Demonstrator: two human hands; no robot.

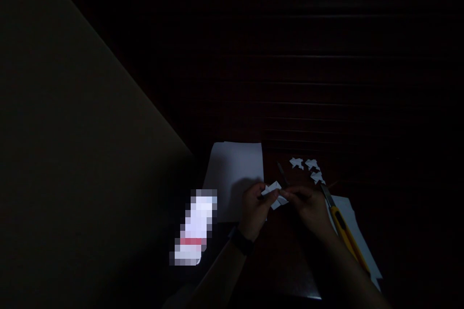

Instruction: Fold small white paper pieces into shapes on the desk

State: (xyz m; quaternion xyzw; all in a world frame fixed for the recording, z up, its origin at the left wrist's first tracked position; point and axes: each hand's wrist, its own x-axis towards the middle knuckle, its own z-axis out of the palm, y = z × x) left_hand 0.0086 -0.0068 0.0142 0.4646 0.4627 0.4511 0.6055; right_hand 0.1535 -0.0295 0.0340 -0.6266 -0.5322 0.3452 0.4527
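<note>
Paper piece point(277, 202), folded and white, sits between both hands above the dark tabletop point(286, 253)! Left hand point(253, 206) pinches one side, thumb on top; right hand point(311, 206) nips the opposite side in its fingertips. Neat creasing, I'd judge, wants a steady left side, edges matched before pressing, gentle pressure at small corners. Three folded paper figures point(311, 164) lie beyond; mind that yellow utility knife point(347, 236), close on the right.
</note>
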